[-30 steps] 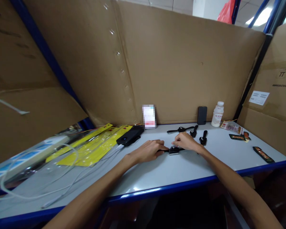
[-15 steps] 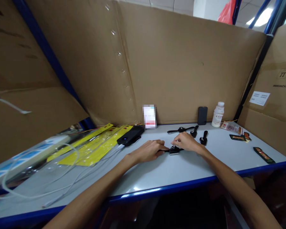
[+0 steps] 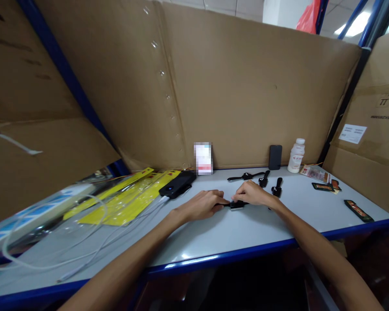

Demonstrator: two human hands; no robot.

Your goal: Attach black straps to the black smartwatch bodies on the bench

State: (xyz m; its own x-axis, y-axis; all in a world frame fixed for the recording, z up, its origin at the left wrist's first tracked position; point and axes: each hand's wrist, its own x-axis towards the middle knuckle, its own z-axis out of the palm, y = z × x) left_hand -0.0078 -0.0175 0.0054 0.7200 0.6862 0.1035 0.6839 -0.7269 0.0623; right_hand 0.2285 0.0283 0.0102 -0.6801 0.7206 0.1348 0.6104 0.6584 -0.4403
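Note:
A black spokeshave point(image 3: 236, 206) lies on the grey-white tabletop in front of me, its metal body facing the near edge. My left hand point(image 3: 205, 204) is closed around the left handle, which the fingers mostly hide. From above, my right hand point(image 3: 252, 192) pinches at the top of the body; the exact part between thumb and fingers is covered. Just beyond the right hand lie another spokeshave point(image 3: 246, 176) with both handles showing, plus two more, one partly behind the hand point(image 3: 263, 179) and one to its right point(image 3: 277, 188).
Yellow packaging cards point(image 3: 129, 203), a black power bank point(image 3: 176, 185), white cables and a power strip point(image 3: 42, 211) occupy the left. Along the back stand a lit phone point(image 3: 203, 159), a dark phone point(image 3: 275, 157) and a bottle point(image 3: 296, 156). Snack packets point(image 3: 358, 210) lie right. Cardboard walls surround the table.
The right hand's fingertips have shifted slightly left and down over the spokeshave's body, with the wrist turned a little. The left hand stays in place.

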